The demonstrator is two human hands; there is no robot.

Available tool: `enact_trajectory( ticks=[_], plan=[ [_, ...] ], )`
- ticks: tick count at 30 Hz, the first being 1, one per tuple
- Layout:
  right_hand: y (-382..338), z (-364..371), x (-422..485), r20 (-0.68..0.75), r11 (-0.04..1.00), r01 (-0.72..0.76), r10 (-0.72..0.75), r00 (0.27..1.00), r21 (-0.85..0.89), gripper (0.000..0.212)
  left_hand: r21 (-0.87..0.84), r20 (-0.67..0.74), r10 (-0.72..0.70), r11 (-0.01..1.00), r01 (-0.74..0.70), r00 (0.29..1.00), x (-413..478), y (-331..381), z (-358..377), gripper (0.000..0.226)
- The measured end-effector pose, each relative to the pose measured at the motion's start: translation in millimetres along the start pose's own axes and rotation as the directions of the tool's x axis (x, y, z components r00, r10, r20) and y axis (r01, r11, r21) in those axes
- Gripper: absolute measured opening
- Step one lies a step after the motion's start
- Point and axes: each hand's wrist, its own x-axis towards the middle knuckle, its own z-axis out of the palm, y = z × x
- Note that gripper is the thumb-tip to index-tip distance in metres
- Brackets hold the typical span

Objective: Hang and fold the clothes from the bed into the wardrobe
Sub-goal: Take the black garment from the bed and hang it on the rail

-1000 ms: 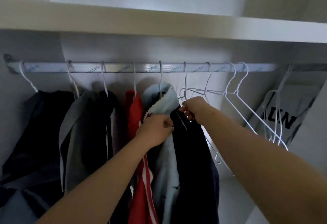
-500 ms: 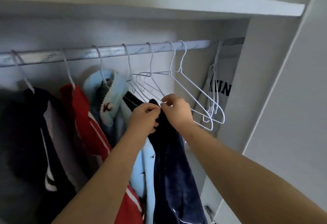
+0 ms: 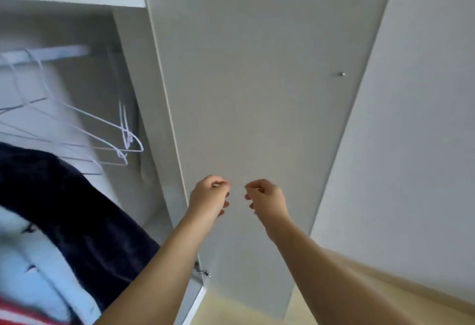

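Soft even daylight; motion blur at left; wide-angle bending at edges.

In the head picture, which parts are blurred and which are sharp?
Head view: the navy garment and the rail at left are smeared; the left hand, right hand and wardrobe door are sharper. Head view: soft, even light, no glare; the wide-angle lens tilts the door's edges.
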Motion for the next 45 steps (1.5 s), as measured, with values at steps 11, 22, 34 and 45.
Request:
enact_trajectory(
  ticks=[11, 22, 34, 45],
  plan=[
    [163, -263, -169, -0.383, 0.896, -0.355, 0.436, 0.814, 0.266, 0.014, 0.172, 0.602, -0.145, 0.984, 0.05, 0.785, -196, -51, 267, 0.01],
    [276, -404, -337, -0.558, 0.67, -0.375, 0.742, 0.372, 0.641, 0.011, 0.382, 0.87, -0.311, 0.916, -0.122, 0.383, -378, -84, 435, 0.015],
    [367, -567, -370, -0.501, 0.501, -0.187, 0.864, 0.051, 0.845, 0.014, 0.469, 0.882, -0.458, 0.834, -0.291, 0.109, -473, -82, 635, 0.018],
    [412, -715, -381, -0.407, 0.41, 0.023, 0.909, -0.088, 0.912, 0.013, 0.45, 0.873, -0.488, 0.781, -0.434, 0.027, -545, -51, 803, 0.018]
  ],
)
